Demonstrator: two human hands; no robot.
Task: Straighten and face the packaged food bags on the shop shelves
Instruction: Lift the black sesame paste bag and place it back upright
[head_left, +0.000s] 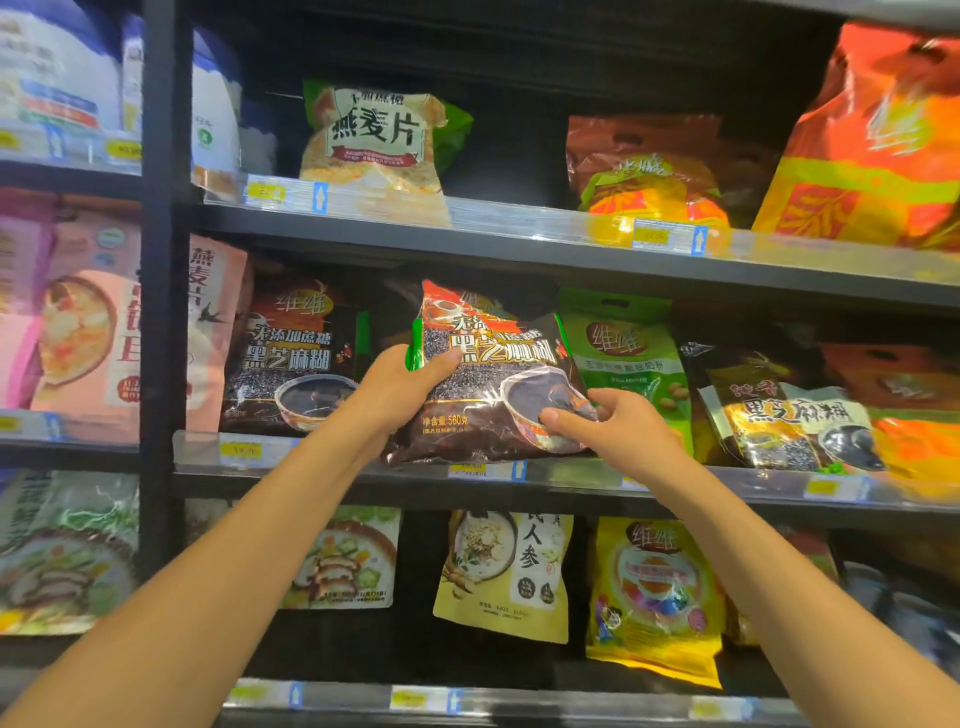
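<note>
A dark black-sesame paste bag (485, 384) with a bowl picture leans tilted on the middle shelf (571, 480). My left hand (402, 387) grips its left edge, thumb on the front. My right hand (618, 423) pinches its lower right corner over the bowl picture. A matching sesame bag (291, 358) stands upright to its left. A green soy-powder bag (623, 353) stands just behind my right hand. Another sesame bag (779, 410) lies slanted further right.
The upper shelf holds an oat-flake bag (374, 140) and orange-red bags (644, 166), (872, 140). Below stand a ginseng bag (509, 571) and a yellow bag (654, 597). A black upright post (161, 312) separates the left bay with pink bags (88, 322).
</note>
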